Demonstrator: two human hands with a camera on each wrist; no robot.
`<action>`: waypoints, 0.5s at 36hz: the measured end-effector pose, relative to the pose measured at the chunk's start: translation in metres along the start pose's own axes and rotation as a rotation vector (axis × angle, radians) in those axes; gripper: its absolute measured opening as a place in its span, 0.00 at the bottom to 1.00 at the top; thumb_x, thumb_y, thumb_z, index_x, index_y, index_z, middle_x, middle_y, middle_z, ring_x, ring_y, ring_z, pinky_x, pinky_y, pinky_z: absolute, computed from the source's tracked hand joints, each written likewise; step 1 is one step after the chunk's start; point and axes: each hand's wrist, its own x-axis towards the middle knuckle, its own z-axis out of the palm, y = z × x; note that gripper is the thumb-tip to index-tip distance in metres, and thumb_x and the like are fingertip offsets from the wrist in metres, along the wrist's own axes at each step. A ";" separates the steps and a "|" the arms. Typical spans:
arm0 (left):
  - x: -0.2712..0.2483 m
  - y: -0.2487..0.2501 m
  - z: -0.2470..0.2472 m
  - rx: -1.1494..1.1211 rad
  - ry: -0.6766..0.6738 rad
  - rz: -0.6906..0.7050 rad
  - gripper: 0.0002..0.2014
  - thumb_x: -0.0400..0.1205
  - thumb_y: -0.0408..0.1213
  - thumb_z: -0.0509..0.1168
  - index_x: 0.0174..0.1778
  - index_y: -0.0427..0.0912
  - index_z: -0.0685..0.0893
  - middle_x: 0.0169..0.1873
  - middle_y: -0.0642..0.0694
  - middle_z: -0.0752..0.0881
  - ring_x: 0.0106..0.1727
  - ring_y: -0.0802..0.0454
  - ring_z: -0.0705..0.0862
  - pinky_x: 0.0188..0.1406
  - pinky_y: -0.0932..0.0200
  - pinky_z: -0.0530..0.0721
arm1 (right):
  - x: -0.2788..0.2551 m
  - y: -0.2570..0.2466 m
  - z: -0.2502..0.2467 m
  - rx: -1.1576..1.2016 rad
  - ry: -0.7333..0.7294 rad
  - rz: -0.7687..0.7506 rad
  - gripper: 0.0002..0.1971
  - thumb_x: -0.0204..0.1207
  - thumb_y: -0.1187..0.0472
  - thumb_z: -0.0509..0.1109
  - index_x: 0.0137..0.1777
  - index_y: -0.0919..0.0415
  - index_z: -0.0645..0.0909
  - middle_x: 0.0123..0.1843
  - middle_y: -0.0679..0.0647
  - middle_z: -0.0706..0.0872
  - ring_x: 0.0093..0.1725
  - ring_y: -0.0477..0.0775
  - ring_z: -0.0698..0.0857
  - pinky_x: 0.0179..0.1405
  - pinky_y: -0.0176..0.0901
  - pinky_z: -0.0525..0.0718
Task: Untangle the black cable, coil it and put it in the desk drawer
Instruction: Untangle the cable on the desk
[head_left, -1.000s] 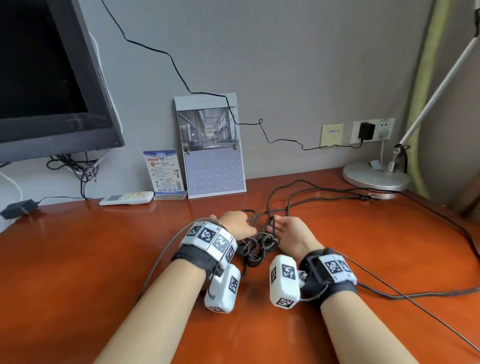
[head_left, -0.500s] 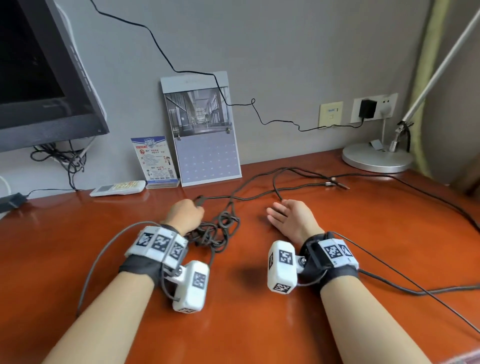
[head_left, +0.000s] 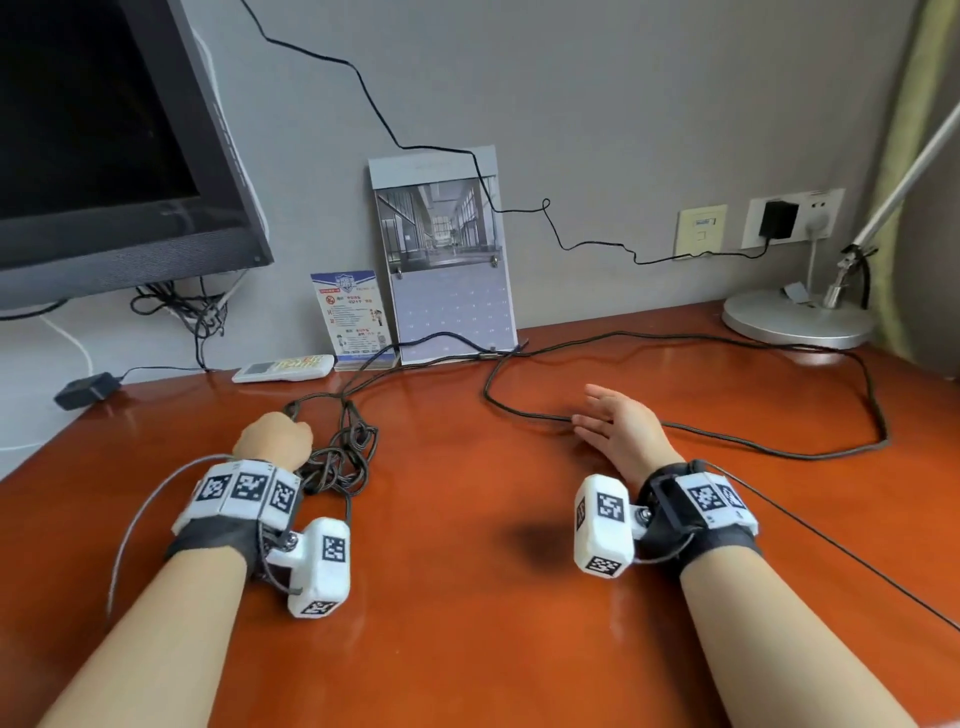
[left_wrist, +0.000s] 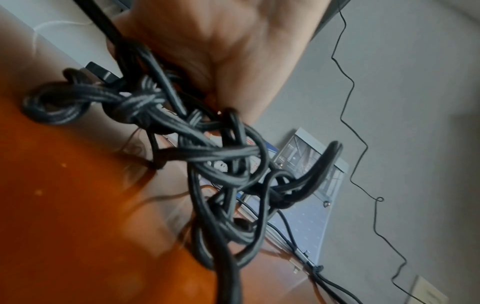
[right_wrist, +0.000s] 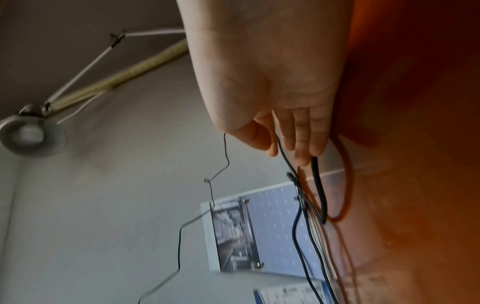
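On the desk (head_left: 467, 597) — left hand (head_left: 274, 435) grasping the black cable (head_left: 343, 452), right hand (head_left: 621, 425) released.

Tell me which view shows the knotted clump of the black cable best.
The left wrist view: the knotted clump fills the frame, individual loops visible under the left hand. The head view shows it small. The right wrist view shows only loose strands.

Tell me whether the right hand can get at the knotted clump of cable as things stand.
Probably yes: the right hand lies open, and only bare desk separates it from the knotted clump beside the left hand, which grips it.
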 end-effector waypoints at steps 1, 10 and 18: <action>-0.002 0.002 0.001 0.004 -0.005 0.012 0.18 0.87 0.37 0.53 0.64 0.26 0.78 0.58 0.30 0.83 0.53 0.36 0.81 0.45 0.52 0.73 | -0.002 -0.001 0.003 -0.065 -0.027 0.001 0.18 0.84 0.71 0.52 0.71 0.65 0.73 0.64 0.61 0.75 0.48 0.58 0.83 0.52 0.45 0.83; -0.016 0.013 0.007 -0.003 -0.041 0.069 0.17 0.87 0.37 0.52 0.62 0.28 0.79 0.55 0.34 0.83 0.46 0.40 0.78 0.43 0.53 0.74 | -0.009 0.012 0.061 -0.562 -0.333 0.098 0.25 0.80 0.71 0.59 0.77 0.57 0.68 0.61 0.53 0.76 0.40 0.54 0.85 0.44 0.38 0.82; -0.018 0.011 0.012 -0.084 -0.051 0.109 0.14 0.86 0.37 0.52 0.51 0.31 0.79 0.44 0.38 0.82 0.41 0.43 0.80 0.37 0.54 0.73 | 0.004 0.012 0.044 -0.216 -0.093 0.172 0.03 0.81 0.75 0.60 0.49 0.69 0.74 0.54 0.64 0.81 0.69 0.65 0.78 0.55 0.44 0.83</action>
